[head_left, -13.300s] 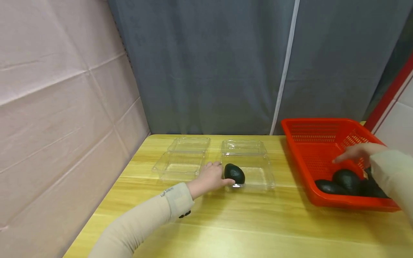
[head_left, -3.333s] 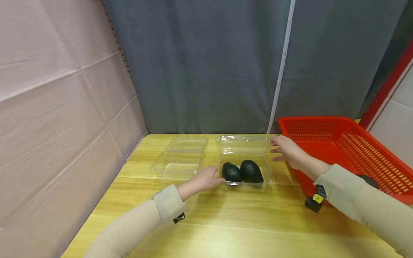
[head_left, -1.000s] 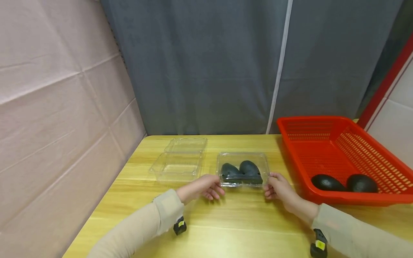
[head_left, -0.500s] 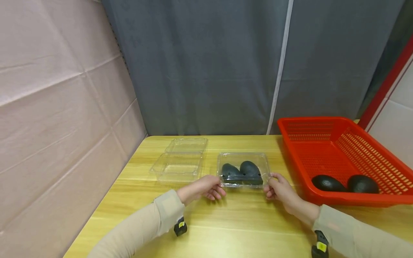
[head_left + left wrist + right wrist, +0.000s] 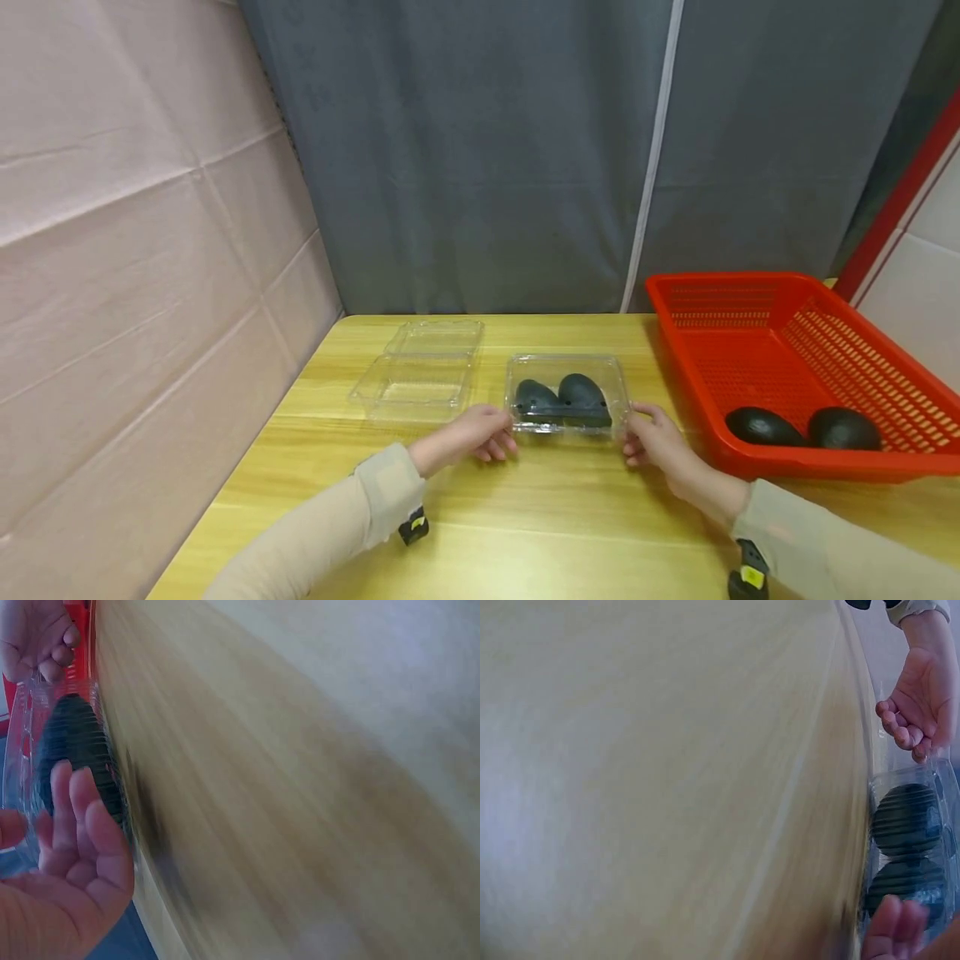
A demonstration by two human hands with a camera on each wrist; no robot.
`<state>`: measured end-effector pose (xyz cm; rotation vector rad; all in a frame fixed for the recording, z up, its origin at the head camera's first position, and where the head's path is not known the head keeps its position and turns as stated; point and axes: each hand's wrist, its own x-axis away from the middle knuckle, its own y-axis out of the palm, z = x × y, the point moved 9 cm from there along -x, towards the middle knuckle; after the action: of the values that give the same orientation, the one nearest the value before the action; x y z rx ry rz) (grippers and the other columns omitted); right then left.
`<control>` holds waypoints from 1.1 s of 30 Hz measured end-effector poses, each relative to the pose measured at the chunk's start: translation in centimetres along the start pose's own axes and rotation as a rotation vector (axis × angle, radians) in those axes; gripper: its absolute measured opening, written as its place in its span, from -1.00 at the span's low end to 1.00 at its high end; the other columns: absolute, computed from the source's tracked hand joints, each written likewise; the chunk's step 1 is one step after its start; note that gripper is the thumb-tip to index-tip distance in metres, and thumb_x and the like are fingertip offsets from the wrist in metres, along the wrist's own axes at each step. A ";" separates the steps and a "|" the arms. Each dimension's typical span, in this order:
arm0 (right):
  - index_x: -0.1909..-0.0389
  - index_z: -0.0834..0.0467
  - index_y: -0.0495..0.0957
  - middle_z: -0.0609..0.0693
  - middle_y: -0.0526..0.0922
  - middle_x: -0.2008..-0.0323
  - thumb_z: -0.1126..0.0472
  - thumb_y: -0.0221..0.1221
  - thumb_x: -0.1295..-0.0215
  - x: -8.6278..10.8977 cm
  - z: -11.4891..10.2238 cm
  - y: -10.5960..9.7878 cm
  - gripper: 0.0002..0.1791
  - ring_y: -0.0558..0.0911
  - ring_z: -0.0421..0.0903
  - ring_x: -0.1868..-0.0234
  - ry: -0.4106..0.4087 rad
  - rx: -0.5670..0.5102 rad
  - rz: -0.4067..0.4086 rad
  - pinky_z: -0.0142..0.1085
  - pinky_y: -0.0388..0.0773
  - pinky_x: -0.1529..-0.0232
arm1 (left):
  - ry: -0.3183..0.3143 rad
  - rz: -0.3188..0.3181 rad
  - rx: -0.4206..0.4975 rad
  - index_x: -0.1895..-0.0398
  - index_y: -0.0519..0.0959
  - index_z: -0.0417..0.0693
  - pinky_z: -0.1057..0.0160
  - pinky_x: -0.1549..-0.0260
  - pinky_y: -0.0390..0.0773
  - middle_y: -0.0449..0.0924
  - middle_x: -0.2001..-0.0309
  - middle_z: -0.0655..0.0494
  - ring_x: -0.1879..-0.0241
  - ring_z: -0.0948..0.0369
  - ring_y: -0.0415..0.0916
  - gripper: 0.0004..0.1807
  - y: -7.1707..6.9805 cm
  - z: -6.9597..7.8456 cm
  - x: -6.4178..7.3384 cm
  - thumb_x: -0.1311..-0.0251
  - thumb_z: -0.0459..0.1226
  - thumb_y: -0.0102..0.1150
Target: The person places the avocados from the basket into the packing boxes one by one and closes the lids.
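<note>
A closed box (image 5: 562, 362) of clear plastic is seen at the middle of the head frame, set down on the worktop (image 5: 547, 533). Inside it two dark avocados lie side by side, the left avocado (image 5: 536, 397) and the right avocado (image 5: 581, 393); both are seen through the lid. The lid is down over them, but whether it is fully snapped cannot be told. The front left corner of this box is pinched by the left hand (image 5: 474, 433), between thumb and forefinger, while the other fingers are loosely bent below. The front right corner is pinched in a similar way by the right hand (image 5: 660, 442). By the hands these two corners are partly covered.

Just beside, left of centre, an open box (image 5: 416, 389) of the same clear plastic is placed, with its lid laid back toward the upper edge of the worktop; the wood grain is seen through it. On the right side of the frame a red basket (image 5: 750, 358) is placed, and two more avocados (image 5: 763, 426) are held in it, near its front wall, by whose rim their lower edges are partly hidden. The right sleeve (image 5: 832, 525) is stretched across the lower right, in front of the basket. The back is filled by a grey curtain (image 5: 480, 167), and the left side by a pale cloth (image 5: 150, 208).
</note>
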<state>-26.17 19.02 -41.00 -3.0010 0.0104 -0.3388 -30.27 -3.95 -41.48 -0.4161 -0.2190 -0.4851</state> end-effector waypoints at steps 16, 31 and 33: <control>-0.22 0.36 0.12 0.36 0.01 -0.30 0.32 0.02 -0.23 3.0 -5.8 -0.3 -0.45 0.03 0.36 -0.26 -0.484 0.560 0.083 0.32 0.11 -0.09 | 0.509 0.356 -0.862 -0.25 0.24 -0.18 0.01 -0.18 0.28 0.24 -0.24 -0.14 -0.21 -0.04 0.23 -0.42 0.7 6.1 3.1 -0.21 -0.14 0.06; 0.12 0.31 0.44 0.35 0.33 -0.09 0.38 0.22 0.27 7.4 -10.3 -1.0 -0.49 0.28 0.38 -0.07 -1.121 1.252 0.377 0.32 0.24 0.01 | 0.855 0.340 -1.342 -0.19 0.40 0.25 0.07 -0.02 0.45 0.38 -0.18 0.02 -0.12 0.02 0.37 -0.50 6.5 9.2 3.9 -0.15 -0.26 0.17; 0.13 0.32 0.44 0.35 0.33 -0.07 0.38 0.24 0.26 7.1 -10.4 -2.0 -0.49 0.29 0.38 -0.05 -1.066 1.256 0.401 0.31 0.23 0.01 | 0.836 0.333 -1.357 -0.21 0.38 0.27 0.07 0.00 0.46 0.36 -0.19 0.03 -0.12 0.02 0.36 -0.47 6.6 9.1 3.8 -0.14 -0.27 0.18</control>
<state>-21.57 19.64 -29.08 -1.5562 0.2019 0.9284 -24.68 3.81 -34.40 -1.4813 1.0504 -0.3812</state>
